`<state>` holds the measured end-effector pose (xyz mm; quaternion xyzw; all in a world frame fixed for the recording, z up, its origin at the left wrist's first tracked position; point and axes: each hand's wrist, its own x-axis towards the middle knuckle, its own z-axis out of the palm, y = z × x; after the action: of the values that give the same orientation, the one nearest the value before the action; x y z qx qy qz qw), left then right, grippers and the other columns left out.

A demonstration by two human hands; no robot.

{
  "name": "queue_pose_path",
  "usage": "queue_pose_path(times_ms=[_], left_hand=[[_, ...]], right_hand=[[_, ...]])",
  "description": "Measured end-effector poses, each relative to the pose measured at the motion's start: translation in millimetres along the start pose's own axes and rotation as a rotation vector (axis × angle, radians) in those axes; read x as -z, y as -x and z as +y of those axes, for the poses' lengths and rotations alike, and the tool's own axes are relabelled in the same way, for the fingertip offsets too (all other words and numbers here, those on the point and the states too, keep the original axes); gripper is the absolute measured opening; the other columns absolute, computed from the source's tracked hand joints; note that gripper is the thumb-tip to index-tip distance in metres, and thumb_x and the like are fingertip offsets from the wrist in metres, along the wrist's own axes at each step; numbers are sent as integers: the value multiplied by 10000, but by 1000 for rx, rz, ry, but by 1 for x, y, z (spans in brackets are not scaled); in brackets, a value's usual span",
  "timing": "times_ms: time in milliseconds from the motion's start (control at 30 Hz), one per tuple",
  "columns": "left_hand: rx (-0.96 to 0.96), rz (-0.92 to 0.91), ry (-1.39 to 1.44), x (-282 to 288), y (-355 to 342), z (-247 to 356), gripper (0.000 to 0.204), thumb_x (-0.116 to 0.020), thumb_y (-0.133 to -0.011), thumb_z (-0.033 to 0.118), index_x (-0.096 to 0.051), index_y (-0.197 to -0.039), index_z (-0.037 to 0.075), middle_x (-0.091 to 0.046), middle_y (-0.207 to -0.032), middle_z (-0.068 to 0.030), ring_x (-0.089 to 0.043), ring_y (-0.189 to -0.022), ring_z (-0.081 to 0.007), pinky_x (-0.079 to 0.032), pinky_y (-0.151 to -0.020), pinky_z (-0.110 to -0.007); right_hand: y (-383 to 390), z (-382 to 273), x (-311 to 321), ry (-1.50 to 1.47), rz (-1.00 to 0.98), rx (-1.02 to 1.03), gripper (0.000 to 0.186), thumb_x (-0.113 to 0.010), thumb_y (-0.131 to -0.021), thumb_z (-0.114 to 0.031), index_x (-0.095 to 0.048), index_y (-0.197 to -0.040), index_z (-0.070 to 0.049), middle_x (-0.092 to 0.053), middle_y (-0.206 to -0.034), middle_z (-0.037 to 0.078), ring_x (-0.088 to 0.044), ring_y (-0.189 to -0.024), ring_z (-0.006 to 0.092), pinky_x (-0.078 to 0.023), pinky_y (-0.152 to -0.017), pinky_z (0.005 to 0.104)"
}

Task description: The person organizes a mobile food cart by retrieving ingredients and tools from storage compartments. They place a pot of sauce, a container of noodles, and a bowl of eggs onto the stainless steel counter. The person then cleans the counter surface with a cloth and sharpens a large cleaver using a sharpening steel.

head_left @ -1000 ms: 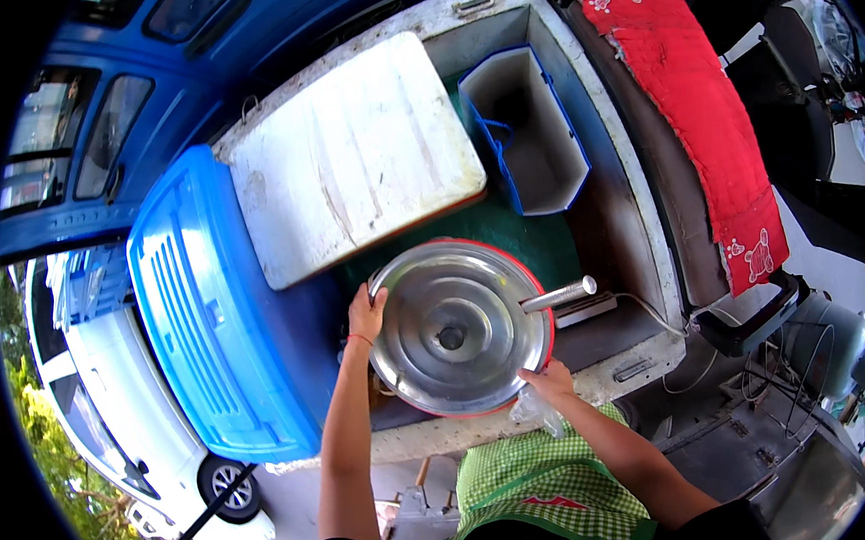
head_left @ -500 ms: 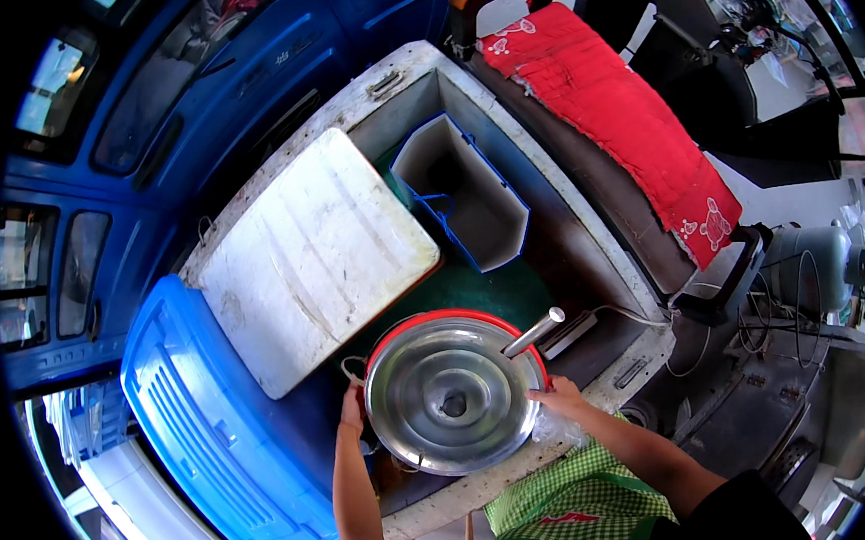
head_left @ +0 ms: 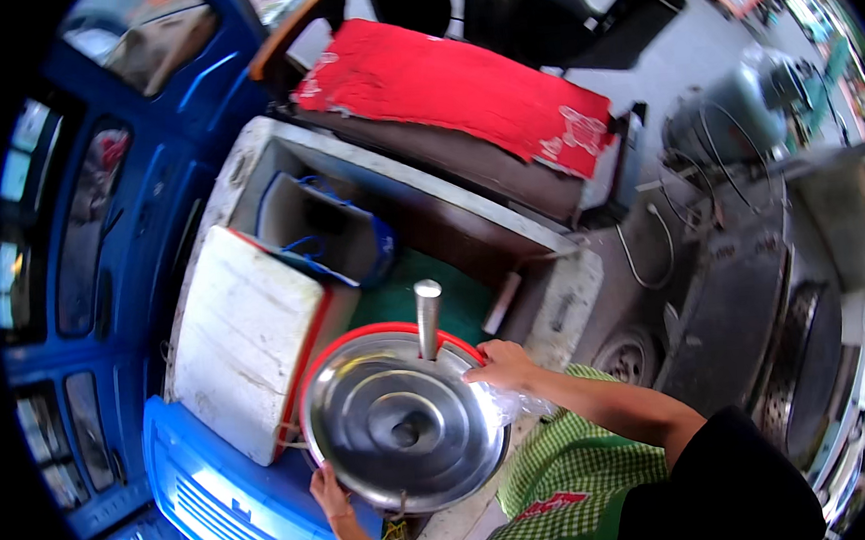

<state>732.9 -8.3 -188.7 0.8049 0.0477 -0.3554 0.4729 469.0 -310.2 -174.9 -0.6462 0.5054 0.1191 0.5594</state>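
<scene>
Between my hands is a round red-rimmed tub (head_left: 352, 338) topped by a shiny stainless steel lid (head_left: 365, 455) with a dark knob at its centre. A metal handle, like a ladle's, (head_left: 428, 320) sticks up through a slot at the lid's far edge. My left hand (head_left: 331, 493) grips the tub's near left side, its fingers partly hidden by the rim. On the right, my right hand (head_left: 505, 367) is closed over the rim, thumb on the lid. Clear crumpled plastic (head_left: 512, 405) hangs below that hand. The tub's body is mostly hidden under the lid.
Behind the tub lies a deep white-edged box (head_left: 427, 185) holding a blue bag (head_left: 376, 254). A white lidded box (head_left: 246, 333) and a blue plastic lid (head_left: 218, 496) sit left. Beyond is a bench with a red cushion (head_left: 450, 88); metal stove equipment (head_left: 725, 300) stands right.
My view has swung to the right. The tub, held in both hands, has turned, so the metal handle now points away from me instead of to the right. Both hands keep their grip.
</scene>
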Motion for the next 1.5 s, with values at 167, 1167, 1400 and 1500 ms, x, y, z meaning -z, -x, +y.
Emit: queue_pose_path(times_ms=[167, 1167, 1400, 1500], left_hand=[[-243, 168, -45, 17, 88, 92, 339, -547, -821, 330, -507, -995, 42, -526, -846, -29, -497, -757, -114, -422, -637, -240], [-744, -1458, -341, -808, 428, 484, 204, -525, -773, 124, -540, -901, -32, -587, -802, -55, -555, -691, -91, -430, -600, -187], [-814, -1641, -823, -1046, 442, 446, 268, -533, -819, 272, -507, -605, 113, -375, -492, 81, -296, -409, -14, -190, -378, -187], [-736, -1683, -951, -1110, 435, 401, 321, -528, -822, 303, -492, -561, 120, -382, -488, 69, -309, -419, -32, -211, -388, -203]], right_hand=[[118, -27, 77, -278, -23, 55, 390, -681, -628, -348, -617, -814, -11, -573, -614, 81, -542, -561, 174, -409, -545, 307], [351, 229, 512, -1203, 1299, 380, 281, -663, -702, -196, -578, -862, 19, -572, -707, 21, -494, -645, 73, -417, -602, 241], [290, 245, 534, -1396, 1491, 128, 286, -654, -713, -182, -584, -901, 23, -609, -778, 54, -534, -695, 97, -441, -647, 260], [255, 259, 530, -1492, 1495, -8, 281, -652, -724, -164, -577, -914, 29, -615, -809, 64, -548, -715, 106, -444, -658, 258]])
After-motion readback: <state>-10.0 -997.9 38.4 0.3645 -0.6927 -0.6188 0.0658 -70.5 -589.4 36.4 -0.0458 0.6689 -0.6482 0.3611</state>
